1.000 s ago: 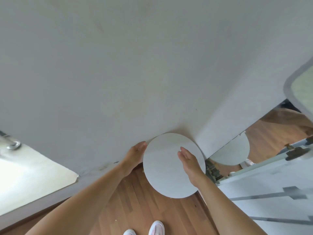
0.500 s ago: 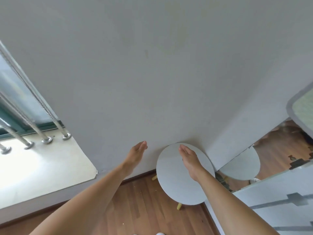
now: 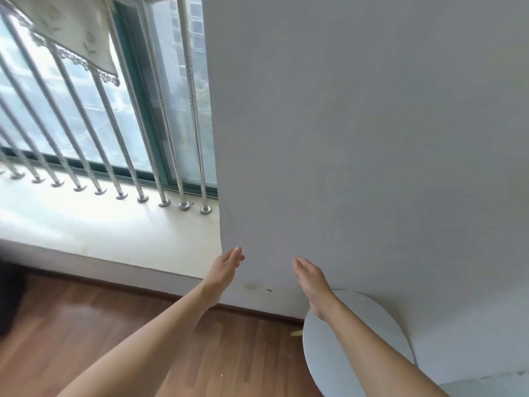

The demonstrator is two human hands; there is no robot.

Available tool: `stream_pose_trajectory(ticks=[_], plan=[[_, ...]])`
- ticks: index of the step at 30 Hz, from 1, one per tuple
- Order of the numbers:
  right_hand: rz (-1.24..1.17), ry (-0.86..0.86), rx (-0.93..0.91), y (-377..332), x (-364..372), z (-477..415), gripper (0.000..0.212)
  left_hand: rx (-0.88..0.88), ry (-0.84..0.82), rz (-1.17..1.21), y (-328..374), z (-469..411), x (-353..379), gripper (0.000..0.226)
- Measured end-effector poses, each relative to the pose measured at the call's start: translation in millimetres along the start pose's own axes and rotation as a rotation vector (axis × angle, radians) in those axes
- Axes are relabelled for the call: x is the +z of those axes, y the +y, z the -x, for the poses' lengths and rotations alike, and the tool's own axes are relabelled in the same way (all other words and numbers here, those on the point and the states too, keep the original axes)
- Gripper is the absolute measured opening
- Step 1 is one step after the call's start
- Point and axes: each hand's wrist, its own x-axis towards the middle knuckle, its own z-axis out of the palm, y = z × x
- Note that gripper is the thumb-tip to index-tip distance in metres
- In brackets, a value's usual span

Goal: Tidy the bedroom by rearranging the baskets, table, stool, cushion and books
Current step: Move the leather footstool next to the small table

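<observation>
Head view: the table point(image 3: 378, 322) is low on the right, standing on the wood floor point(image 3: 86, 339) with its far rim at or just off the wall point(image 3: 357, 138); which, I cannot tell. Its top is a plain round disc, pale grey-white, smooth and bare; a small yellowish leg tip point(image 3: 296, 333) shows at its left edge. The right forearm crosses over the top.

The left hand point(image 3: 226, 267) is raised before the wall's edge, fingers straight and together, its grip slack and holding nothing; the right hand point(image 3: 310, 277) is raised beside it, a gap between them, fingers likewise straight, grip slack and empty, clear of the table.

To the left is a window point(image 3: 86, 110) behind slanting metal bars point(image 3: 160, 138) set into a pale sill point(image 3: 100, 224); a lace-edged curtain point(image 3: 71, 32) hangs at the top left; a dark blurred shape point(image 3: 8, 296) sits at the left edge on the floor.
</observation>
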Motion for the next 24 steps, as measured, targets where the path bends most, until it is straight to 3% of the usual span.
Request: stream_pose_trajectory(ticks=[14, 24], plan=[[0.164, -0.442, -0.103, -21.9, 142.4, 16.3, 0.047, -0.055, 0.521, 0.196, -51.7, 118.0, -111.6, 0.048], [0.225, -0.706, -0.156, -56.6, 270.0, 41.2, 0.040, -0.088, 0.797, 0.343, -81.5, 181.4, -207.9, 0.052]])
